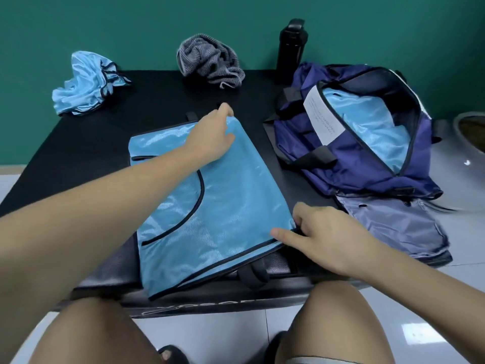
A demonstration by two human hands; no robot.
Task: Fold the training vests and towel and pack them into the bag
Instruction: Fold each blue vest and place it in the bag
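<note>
Closest to me, my bare knees [341,324] sit at the bench [91,143] edge. Just past them the flat blue vest [223,200] lies spread on the bench. My left fingers [225,109] pinch its far corner; my right fingers [284,233] pinch its near right corner at the hem. Right of that vest, the open navy bag [354,164] holds a packed vest [367,122]. Beyond it lie the bunched grey towel [210,61] and, further left, a crumpled vest [84,85].
</note>
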